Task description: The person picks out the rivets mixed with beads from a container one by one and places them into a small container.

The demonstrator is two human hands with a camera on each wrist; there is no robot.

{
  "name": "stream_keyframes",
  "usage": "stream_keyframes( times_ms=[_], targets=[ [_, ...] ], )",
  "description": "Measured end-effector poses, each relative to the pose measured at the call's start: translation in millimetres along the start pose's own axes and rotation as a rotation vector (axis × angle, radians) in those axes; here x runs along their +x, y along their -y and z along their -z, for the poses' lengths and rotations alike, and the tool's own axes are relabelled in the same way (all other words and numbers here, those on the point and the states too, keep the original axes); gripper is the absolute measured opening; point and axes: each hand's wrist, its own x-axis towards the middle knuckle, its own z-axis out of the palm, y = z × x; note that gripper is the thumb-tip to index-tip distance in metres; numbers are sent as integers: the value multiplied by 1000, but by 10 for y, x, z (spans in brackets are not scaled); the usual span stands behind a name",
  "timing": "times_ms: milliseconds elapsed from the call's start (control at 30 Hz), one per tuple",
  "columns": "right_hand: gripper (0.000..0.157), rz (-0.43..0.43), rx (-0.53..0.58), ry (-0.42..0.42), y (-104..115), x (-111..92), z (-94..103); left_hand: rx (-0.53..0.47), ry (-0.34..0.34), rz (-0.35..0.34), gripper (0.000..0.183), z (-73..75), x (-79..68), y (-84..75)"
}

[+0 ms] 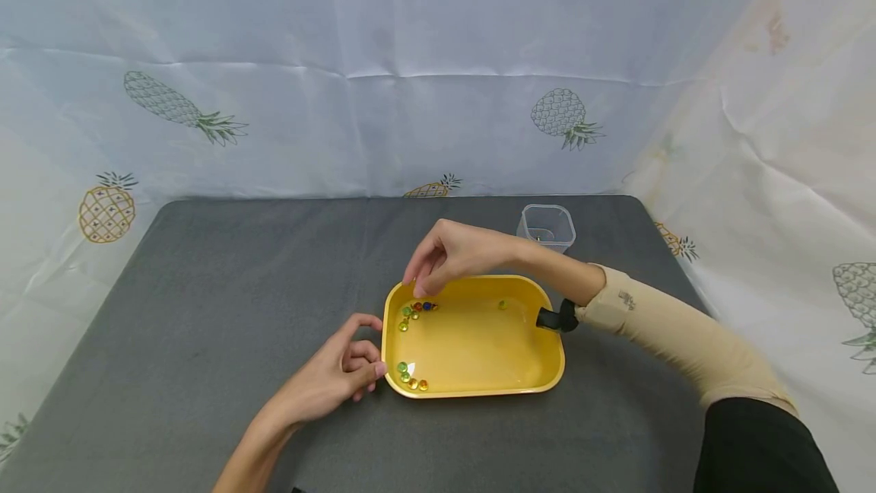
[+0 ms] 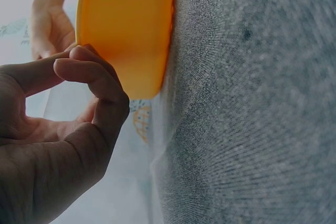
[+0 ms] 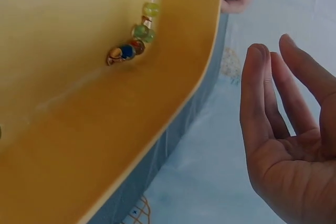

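Observation:
Glass marbles (image 1: 404, 326) lie in a yellow tray (image 1: 472, 393), several in its far left corner and several in its near left corner. A single yellow-green marble (image 1: 503, 304) rests toward the tray's far right. My right hand (image 1: 448, 256) hovers over the far left rim, fingers loosely bent and pointing down. In the right wrist view, nothing shows between its thumb and fingers (image 3: 254, 93). At the tray's left end is my left hand (image 1: 338, 367), index finger and thumb touching the rim, other fingers bent beneath. In the left wrist view, its fingertips overlap the rim.
A clear plastic container (image 1: 547, 225) stands behind my right forearm, with something small at its bottom. The dark grey table (image 1: 274, 265) meets a pineapple-print cloth (image 1: 383, 128) at the back and sides. A black wrist strap (image 1: 557, 318) overlaps the tray's right end.

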Motion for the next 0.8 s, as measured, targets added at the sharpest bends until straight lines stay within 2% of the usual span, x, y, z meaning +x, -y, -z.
stream_keyframes(
  times_ms=[300,467,800],
  targets=[
    [29,-40,52,40,-80,92,-104,-3,0,2,56,5,4,7],
    [25,-56,14,35,-107,133,-184,-5,1,9,56,12,6,9],
    [19,-86,-75,-31,-200,196,-393,-5,3,12,55,14,0,6]
  ],
)
